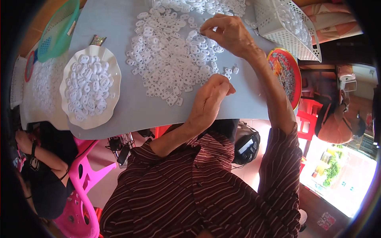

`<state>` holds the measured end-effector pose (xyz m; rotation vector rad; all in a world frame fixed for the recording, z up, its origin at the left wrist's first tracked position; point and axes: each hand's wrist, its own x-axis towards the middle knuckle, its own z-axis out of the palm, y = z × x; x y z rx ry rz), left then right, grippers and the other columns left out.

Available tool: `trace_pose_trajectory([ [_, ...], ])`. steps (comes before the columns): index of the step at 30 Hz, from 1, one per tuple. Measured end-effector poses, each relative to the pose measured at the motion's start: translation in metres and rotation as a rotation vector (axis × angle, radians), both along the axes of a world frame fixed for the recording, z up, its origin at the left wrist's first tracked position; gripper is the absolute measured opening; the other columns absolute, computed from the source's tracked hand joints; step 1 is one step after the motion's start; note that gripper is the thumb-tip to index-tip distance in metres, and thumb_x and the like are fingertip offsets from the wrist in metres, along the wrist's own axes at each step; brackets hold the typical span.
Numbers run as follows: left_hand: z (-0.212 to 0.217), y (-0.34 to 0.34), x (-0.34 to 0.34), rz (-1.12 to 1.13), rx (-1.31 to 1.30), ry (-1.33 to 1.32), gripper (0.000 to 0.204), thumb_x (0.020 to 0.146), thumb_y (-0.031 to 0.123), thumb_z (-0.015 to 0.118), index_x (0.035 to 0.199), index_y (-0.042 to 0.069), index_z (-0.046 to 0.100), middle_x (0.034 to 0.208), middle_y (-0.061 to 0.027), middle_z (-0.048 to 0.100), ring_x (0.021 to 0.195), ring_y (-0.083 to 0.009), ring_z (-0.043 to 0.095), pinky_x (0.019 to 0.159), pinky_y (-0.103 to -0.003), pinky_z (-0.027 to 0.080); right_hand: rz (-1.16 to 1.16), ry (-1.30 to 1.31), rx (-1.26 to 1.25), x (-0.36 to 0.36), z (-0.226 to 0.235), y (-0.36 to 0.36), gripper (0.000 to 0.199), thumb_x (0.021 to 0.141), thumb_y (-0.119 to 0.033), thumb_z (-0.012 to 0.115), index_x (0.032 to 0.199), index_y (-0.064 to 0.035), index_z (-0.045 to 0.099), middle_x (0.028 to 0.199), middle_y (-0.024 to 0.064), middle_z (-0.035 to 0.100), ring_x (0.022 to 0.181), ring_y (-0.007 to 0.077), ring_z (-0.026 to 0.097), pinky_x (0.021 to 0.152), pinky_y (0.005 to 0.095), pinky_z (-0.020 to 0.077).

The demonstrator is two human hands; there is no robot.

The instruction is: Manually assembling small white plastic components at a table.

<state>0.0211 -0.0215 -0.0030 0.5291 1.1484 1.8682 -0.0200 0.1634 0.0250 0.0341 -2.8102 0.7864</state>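
Note:
A wide pile of small white plastic pieces with holes [166,55] is spread over the grey table [131,103]. My right hand [228,33] is above the pile's right side, thumb and fingers pinched together; whatever they hold is too small to make out. Nearer to me, my left hand [210,97] is curled closed just past the pile's near right edge, and its fingers hide what may be inside. A few loose white pieces [228,73] lie between the two hands. To the left, a scalloped cream plate [115,77] carries more white pieces.
At the far right stands a white perforated basket [274,33] of pieces, with a red-rimmed round tray [297,85] of small silvery bits nearer. A green basket [59,29] and a small foil packet [97,40] are at left. People sit at both sides; a pink chair [81,186] stands lower left.

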Motion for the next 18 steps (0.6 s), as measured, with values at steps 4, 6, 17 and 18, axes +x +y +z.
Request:
trace_pose_trajectory([
  [4, -0.006, 0.003, 0.003, -0.017, 0.025, -0.015, 0.020, 0.094, 0.017, 0.042, 0.090, 0.000, 0.050, 0.084, -0.0059, 0.055, 0.084, -0.0127, 0.049, 0.081, -0.026, 0.039, 0.050, -0.123, -0.103, 0.012, 0.006, -0.018, 0.014, 0.074, -0.012, 0.066, 0.085, -0.0041, 0.068, 0.079, 0.0134, 0.065, 0.071, 0.0213, 0.064, 0.067, 0.0320, 0.0510],
  [6, -0.010, 0.004, 0.004, 0.010, 0.077, -0.059, 0.019, 0.094, 0.018, 0.043, 0.091, 0.000, 0.050, 0.084, -0.0050, 0.055, 0.082, -0.0113, 0.048, 0.079, -0.025, 0.039, 0.049, -0.170, -0.117, 0.018, 0.005, -0.017, 0.014, 0.074, -0.012, 0.066, 0.086, -0.0040, 0.068, 0.078, 0.0131, 0.066, 0.070, 0.0212, 0.064, 0.066, 0.0323, 0.0510],
  [17, -0.012, 0.002, 0.006, -0.137, 0.063, 0.115, 0.014, 0.093, 0.013, 0.044, 0.094, 0.001, 0.051, 0.086, -0.0036, 0.055, 0.083, -0.0090, 0.048, 0.078, -0.023, 0.038, -0.379, 0.017, -0.024, 0.025, 0.001, 0.048, 0.016, 0.079, -0.015, 0.061, 0.089, -0.0060, 0.069, 0.069, 0.0092, 0.065, 0.061, 0.0171, 0.062, 0.062, 0.0296, 0.0492],
  [18, -0.011, 0.002, 0.006, -0.145, 0.057, 0.159, 0.014, 0.094, 0.013, 0.044, 0.093, 0.001, 0.051, 0.085, -0.0035, 0.055, 0.082, -0.0092, 0.048, 0.078, -0.023, 0.038, -0.380, 0.017, -0.024, 0.025, 0.000, 0.048, 0.016, 0.079, -0.015, 0.061, 0.089, -0.0060, 0.069, 0.069, 0.0092, 0.065, 0.061, 0.0171, 0.062, 0.062, 0.0296, 0.0492],
])
